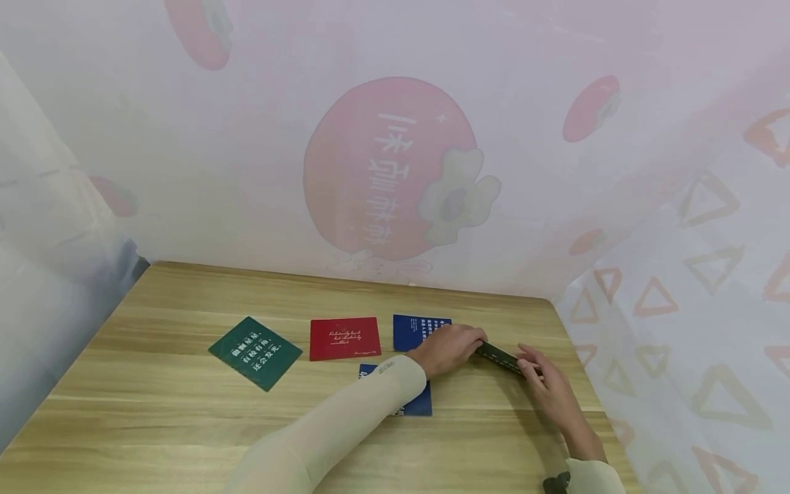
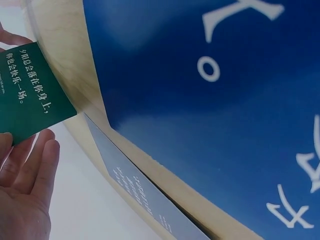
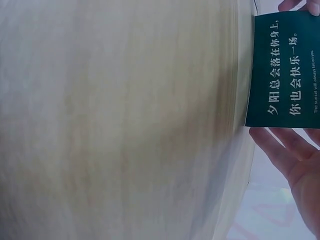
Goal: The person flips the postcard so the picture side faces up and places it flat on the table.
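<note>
A dark green card with white writing is held up between my two hands over the right side of the table, seen nearly edge-on from the head. At its left end my left hand pinches it, the thumb on the printed face in the left wrist view. My right hand holds the opposite end, with fingers along the card's edge in the right wrist view. Under the left forearm lies a blue card, partly covered by the sleeve. Another blue card lies just behind the left wrist.
Further left on the wooden table lie a red card and a green card, the green one turned at an angle. Printed white sheeting rises behind the table and along its sides.
</note>
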The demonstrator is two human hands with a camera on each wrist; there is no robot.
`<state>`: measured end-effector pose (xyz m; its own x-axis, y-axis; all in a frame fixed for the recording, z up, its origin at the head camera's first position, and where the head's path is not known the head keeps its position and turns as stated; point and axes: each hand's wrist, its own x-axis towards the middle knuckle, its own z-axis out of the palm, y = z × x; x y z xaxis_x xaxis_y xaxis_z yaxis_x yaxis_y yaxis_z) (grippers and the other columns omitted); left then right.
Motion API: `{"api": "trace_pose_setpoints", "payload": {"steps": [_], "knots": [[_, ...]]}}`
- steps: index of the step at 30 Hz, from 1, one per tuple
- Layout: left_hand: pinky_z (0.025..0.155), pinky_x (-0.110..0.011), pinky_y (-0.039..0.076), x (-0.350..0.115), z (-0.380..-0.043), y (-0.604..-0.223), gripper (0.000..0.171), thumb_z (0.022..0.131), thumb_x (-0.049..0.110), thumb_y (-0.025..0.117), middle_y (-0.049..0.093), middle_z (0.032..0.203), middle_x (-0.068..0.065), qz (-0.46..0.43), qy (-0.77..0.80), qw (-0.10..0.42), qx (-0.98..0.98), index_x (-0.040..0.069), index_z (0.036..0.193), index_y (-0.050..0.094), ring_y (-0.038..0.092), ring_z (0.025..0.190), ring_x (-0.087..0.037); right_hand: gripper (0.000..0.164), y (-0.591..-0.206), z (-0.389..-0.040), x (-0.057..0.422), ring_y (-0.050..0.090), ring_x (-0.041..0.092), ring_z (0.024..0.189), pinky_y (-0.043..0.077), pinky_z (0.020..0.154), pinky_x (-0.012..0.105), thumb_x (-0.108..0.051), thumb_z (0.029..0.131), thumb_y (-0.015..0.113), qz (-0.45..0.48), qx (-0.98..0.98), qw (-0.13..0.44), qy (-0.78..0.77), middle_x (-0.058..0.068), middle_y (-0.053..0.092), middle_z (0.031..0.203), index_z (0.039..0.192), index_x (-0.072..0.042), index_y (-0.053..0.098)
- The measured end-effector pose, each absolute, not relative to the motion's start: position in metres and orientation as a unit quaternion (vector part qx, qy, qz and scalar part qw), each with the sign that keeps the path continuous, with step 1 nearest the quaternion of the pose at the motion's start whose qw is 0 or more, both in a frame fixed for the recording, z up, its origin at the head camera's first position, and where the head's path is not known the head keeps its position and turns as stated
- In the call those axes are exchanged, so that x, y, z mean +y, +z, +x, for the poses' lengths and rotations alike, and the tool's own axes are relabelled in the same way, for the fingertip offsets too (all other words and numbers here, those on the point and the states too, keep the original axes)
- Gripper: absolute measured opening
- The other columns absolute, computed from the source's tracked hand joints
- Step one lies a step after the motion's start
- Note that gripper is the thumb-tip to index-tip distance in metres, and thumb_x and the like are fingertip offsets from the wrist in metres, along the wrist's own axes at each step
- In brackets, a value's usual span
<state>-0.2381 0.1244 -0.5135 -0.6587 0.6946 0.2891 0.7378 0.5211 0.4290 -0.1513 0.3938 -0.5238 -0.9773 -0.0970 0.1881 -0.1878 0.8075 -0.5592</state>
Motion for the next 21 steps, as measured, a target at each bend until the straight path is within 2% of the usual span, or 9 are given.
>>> {"api": "trace_pose_setpoints", "payload": {"steps": [6, 10, 14, 21], "knots": [[0.092, -0.020, 0.060, 0.1243, -0.2381, -0.5128, 0.025, 0.116, 0.022, 0.056, 0.080, 0.126, 0.005, -0.410, -0.274, 0.043, -0.869, 0.020, 0.132, 0.075, 0.075, 0.108, -0.006, 0.045, -0.5210, -0.1485, 0.3935, 0.069, 0.039, 0.127, 0.061, 0.097, 0.054, -0.027, 0.118, 0.050, 0.071, -0.948, 0.084, 0.298, 0.016, 0.072, 0.142, 0.157, -0.007, 0.055], [0.092, -0.021, 0.060, 0.1239, -0.2381, -0.5122, 0.026, 0.116, 0.022, 0.056, 0.080, 0.127, 0.005, -0.410, -0.278, 0.039, -0.868, 0.019, 0.133, 0.074, 0.075, 0.108, -0.006, 0.044, -0.5209, -0.1483, 0.3931, 0.070, 0.041, 0.127, 0.061, 0.097, 0.058, -0.026, 0.118, 0.050, 0.075, -0.947, 0.092, 0.299, 0.019, 0.071, 0.144, 0.156, -0.005, 0.056], [0.092, -0.020, 0.060, 0.1237, -0.2374, -0.5116, 0.026, 0.116, 0.022, 0.056, 0.080, 0.127, 0.004, -0.410, -0.284, 0.038, -0.866, 0.019, 0.134, 0.074, 0.075, 0.107, -0.006, 0.044, -0.5203, -0.1480, 0.3929, 0.071, 0.041, 0.125, 0.062, 0.095, 0.057, -0.025, 0.117, 0.053, 0.074, -0.948, 0.094, 0.296, 0.021, 0.070, 0.145, 0.156, -0.005, 0.056], [0.089, -0.020, 0.059, 0.1237, -0.2351, -0.5116, 0.026, 0.116, 0.022, 0.056, 0.080, 0.127, 0.004, -0.402, -0.297, 0.027, -0.866, 0.019, 0.135, 0.073, 0.075, 0.105, -0.005, 0.046, -0.5176, -0.1484, 0.3920, 0.076, 0.040, 0.112, 0.065, 0.089, 0.043, -0.014, 0.111, 0.064, 0.076, -0.949, 0.102, 0.287, 0.024, 0.069, 0.144, 0.156, -0.004, 0.056]]}}
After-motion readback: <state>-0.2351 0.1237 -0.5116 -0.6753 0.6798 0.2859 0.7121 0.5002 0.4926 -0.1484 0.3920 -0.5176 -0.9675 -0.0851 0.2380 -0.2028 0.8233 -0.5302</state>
